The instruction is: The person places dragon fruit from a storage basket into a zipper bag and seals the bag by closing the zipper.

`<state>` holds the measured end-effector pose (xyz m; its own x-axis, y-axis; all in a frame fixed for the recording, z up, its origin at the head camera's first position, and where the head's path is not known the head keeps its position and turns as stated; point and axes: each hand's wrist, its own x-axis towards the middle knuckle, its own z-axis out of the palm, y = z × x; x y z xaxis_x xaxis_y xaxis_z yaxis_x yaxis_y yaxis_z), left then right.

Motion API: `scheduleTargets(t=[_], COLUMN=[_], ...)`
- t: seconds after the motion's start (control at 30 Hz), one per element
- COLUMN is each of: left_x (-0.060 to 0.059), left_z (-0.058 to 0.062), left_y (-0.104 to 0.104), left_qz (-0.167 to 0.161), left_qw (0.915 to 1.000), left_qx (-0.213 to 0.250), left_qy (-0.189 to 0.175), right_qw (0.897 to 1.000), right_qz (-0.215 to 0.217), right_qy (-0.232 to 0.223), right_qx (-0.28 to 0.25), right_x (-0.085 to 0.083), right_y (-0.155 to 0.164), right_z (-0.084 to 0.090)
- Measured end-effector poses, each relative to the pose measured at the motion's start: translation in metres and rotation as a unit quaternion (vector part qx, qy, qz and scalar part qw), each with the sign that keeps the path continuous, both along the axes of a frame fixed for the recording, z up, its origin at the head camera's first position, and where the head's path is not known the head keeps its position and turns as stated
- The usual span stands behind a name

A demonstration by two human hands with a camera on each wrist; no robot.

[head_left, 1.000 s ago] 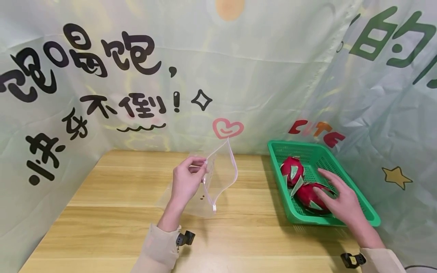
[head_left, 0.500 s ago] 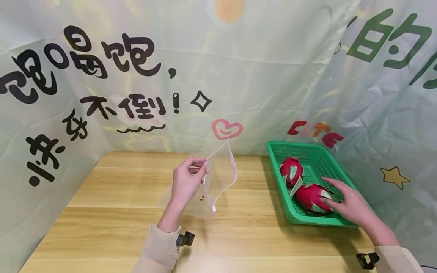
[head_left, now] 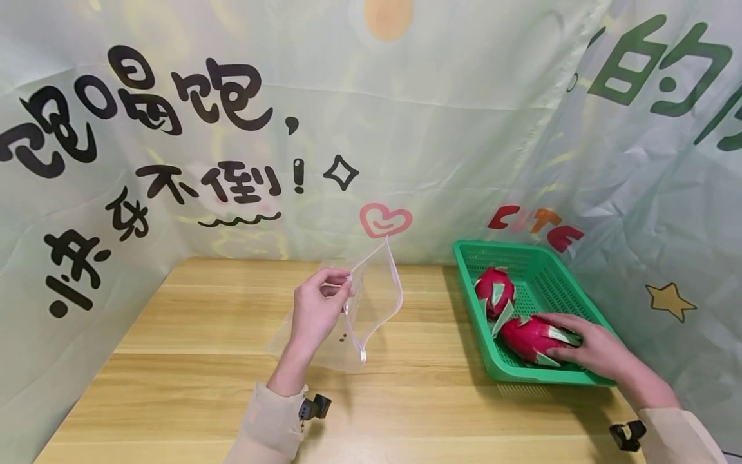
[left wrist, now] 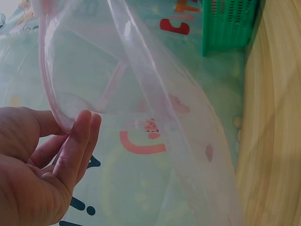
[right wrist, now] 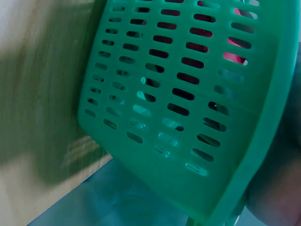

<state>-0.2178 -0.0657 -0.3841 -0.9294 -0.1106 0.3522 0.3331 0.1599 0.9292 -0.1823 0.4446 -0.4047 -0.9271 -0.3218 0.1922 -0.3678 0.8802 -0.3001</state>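
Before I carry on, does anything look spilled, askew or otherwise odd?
One small thing: dark specks show at the bag, left of its slider, standing out against pale wood. I can't tell whether they're on the bag or the table. Otherwise nothing stands out; near fruit and far fruit lie inside the basket.

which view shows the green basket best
The head view: it shows the green basket from rim to floor, though the right hand covers part. The left wrist view catches only a piece at its top edge; the right wrist view shows slotted wall close up, cropped.
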Motion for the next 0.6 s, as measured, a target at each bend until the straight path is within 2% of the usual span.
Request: scheduleTargets(t=[0.1,0.27,0.6], left_x=[0.0004,0.0003,0.0002], left_z=[-0.0001,0.0003,-0.0004], left_y=[0.0004,-0.0001,-0.0004], left_qz=[0.000,-0.001,-0.004], left_qw=[1.0000,1.0000,1.0000], left_qx=[-0.002,-0.003,-0.001], left_qy=[-0.001,0.001,-0.004], right_qw=[1.000,1.000,1.000], right_qz=[0.003,0.015,-0.018], right_qy=[-0.022,-0.023,-0.021], right_qx=[-0.003,-0.005,0.001], right_x=[-0.0003,-0.0035,-0.0002], right_y=[0.0008,0.0038,0.0053], right_z=[0.0003,0.0005,-0.0011])
